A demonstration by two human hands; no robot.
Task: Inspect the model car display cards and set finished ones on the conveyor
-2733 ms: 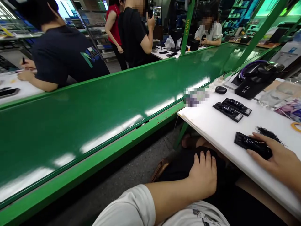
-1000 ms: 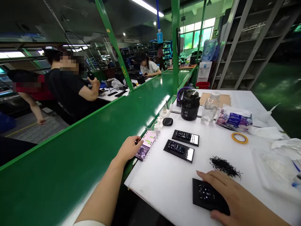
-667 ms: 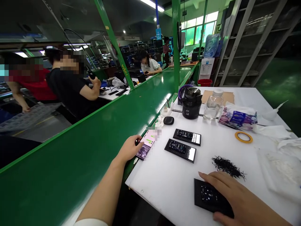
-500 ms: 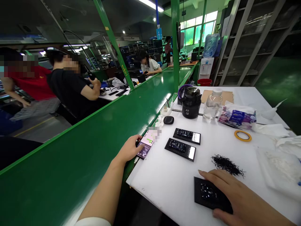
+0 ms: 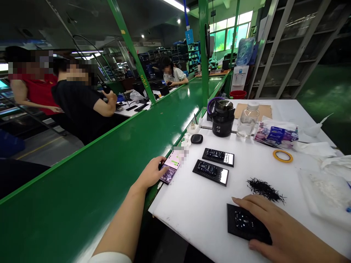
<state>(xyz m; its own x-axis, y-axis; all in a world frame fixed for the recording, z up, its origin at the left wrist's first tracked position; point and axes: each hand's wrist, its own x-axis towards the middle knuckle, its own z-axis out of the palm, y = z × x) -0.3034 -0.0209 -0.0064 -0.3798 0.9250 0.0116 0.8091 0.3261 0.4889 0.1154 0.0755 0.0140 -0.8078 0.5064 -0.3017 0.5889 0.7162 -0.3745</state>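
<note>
My left hand (image 5: 151, 173) is wrapped round the lower left part of a phone (image 5: 170, 171) with a lit pink screen, its thumb over the glass. At the lower right, my right hand (image 5: 270, 223) grips a black plate (image 5: 233, 219) that bears a glossy raised black shape; its fingers lie along the top edge, its thumb at the bottom edge, and the palm hides the right end. Two similar black plates with silver ends, a nearer one (image 5: 210, 172) and a farther one (image 5: 218, 157), lie on the white table (image 5: 189, 212). A pile of thin black pieces (image 5: 265, 190) lies beyond my right hand.
Farther back stand a black pot (image 5: 223, 118), a clear jar (image 5: 247, 120) and a tissue pack (image 5: 276, 133). Yellow tape (image 5: 282, 156) and a plastic bag (image 5: 325, 193) are on the right. A green bench (image 5: 109, 160) runs along the left, with several people beyond it.
The person in red beyond the bench has become more upright, and a distant standing person is out of sight. The view has shifted slightly. My hands keep their holds.
</note>
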